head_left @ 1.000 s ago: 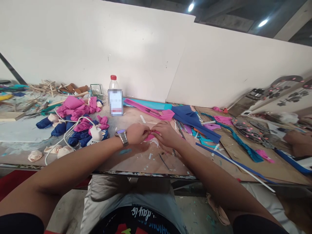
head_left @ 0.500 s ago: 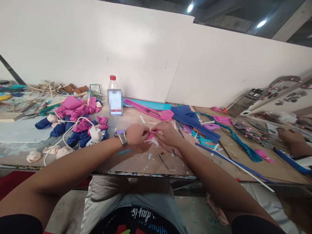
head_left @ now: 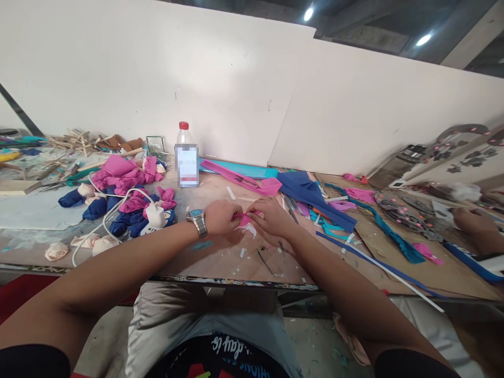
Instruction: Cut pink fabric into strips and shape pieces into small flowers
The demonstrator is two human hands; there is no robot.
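Observation:
My left hand (head_left: 221, 216), with a wristwatch (head_left: 197, 221) on its wrist, and my right hand (head_left: 271, 216) meet over the middle of the wooden table (head_left: 220, 257). Both pinch a small pink piece of material (head_left: 244, 218) between their fingertips, just above the tabletop. Most of the piece is hidden by my fingers. A white scrap (head_left: 249, 229) lies right under it.
A red-capped bottle (head_left: 186, 156) stands behind my hands. Pink and dark blue rolled pieces (head_left: 118, 191) and a white plug with cable (head_left: 154, 214) lie left. Blue, pink and teal sheets and strips (head_left: 311, 197) spread right. Another person's hand (head_left: 470, 220) rests far right.
My fingers have shifted slightly on the pink piece, which now shows a little more between the hands. The other person's hand at far right has moved a little.

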